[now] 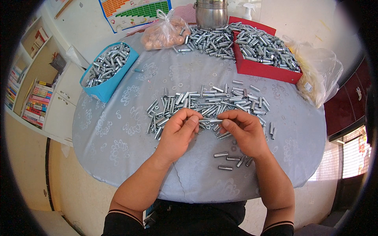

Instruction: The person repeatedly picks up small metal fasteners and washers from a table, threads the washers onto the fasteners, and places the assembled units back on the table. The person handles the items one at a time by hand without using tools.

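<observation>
From where I stand, books (37,98) sit on a shelf (17,114) off to the left. The surface (98,153) is round-ended, with a shiny grey cloth on it. By its left edge, toward the back, is a blue box (105,92) full of metal bits. Next along, at the back edge, there is a tied clear bag (163,35) of brown things.

The left hand (177,135) is over the middle of the surface, at the near side of a big pile (216,106) of bolts and tubes. Its grip is closed, thumb and finger pinching the left end of a small silver bolt (212,120). The right hand (246,131) pinches the other end. Fingers hide both tips, so I can't tell if it is one piece or two.

The bolt looks hard and stiff, light enough for fingertips, and not easy to break. It is smooth and round, so it may slip or roll. The ends seem good spots to pinch.

Under the right hand, toward the near edge, lie a few loose tubes (225,167). A full red box (267,70) stands near the back right edge, with a see-through bag (319,74) beside it.
</observation>
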{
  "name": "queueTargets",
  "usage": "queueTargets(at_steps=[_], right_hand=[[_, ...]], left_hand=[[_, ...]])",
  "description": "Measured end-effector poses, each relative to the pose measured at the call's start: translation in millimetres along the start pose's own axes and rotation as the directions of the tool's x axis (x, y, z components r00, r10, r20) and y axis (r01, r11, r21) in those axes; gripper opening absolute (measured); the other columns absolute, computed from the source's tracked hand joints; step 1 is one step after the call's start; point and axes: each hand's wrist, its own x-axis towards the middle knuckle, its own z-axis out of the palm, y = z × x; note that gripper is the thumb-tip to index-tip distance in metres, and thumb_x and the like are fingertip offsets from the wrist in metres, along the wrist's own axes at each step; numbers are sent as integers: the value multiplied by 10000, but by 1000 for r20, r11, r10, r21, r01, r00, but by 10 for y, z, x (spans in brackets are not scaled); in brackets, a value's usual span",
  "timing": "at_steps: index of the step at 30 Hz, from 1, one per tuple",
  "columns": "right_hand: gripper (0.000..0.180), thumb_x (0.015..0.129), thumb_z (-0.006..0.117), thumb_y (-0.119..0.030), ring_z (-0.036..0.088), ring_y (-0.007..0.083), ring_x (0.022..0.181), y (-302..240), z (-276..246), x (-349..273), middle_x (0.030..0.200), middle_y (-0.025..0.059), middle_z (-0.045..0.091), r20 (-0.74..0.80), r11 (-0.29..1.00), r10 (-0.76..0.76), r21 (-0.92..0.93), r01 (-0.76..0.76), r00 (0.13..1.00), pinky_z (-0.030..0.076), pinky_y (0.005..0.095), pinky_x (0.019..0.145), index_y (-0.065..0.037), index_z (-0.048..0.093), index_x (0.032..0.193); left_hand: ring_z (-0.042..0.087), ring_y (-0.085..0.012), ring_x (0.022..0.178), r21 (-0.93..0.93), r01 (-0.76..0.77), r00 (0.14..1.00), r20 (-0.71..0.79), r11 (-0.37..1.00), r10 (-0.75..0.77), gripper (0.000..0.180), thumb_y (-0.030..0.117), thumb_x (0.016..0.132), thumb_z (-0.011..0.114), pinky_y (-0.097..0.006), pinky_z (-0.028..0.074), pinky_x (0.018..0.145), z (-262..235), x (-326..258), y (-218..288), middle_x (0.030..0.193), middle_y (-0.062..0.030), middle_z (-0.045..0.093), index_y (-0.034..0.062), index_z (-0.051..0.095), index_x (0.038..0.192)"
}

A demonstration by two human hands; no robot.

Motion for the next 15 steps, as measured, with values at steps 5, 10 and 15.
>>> queueTargets(at_steps=[5,10,15], right_hand=[[181,927,607,-54,601,96,821,19,11,-2,915,34,639,-1,1000,-9,-28,9,1000,503,241,747,6,647,1093],[186,921,612,-50,600,97,827,27,15,-2,933,32,635,-38,999,5,-39,-6,999,500,246,749,-2,655,1095],[188,908,630,-46,608,102,830,42,-11,12,935,41,643,-9,988,-74,-137,72,997,504,242,761,0,658,1088]], left_hand=[[361,-23,539,60,-30,999,15,998,30,144,137,990,488,-172,297,477,-9,-4,-22,704,35,478,40,576,1050],[407,-33,573,108,-20,998,59,994,13,176,117,990,471,-187,348,501,1,-28,-19,779,8,533,29,548,1122],[591,-106,764,179,-14,991,131,984,-10,280,69,1000,397,-248,501,658,5,-47,-5,1049,-91,614,3,470,1262]])
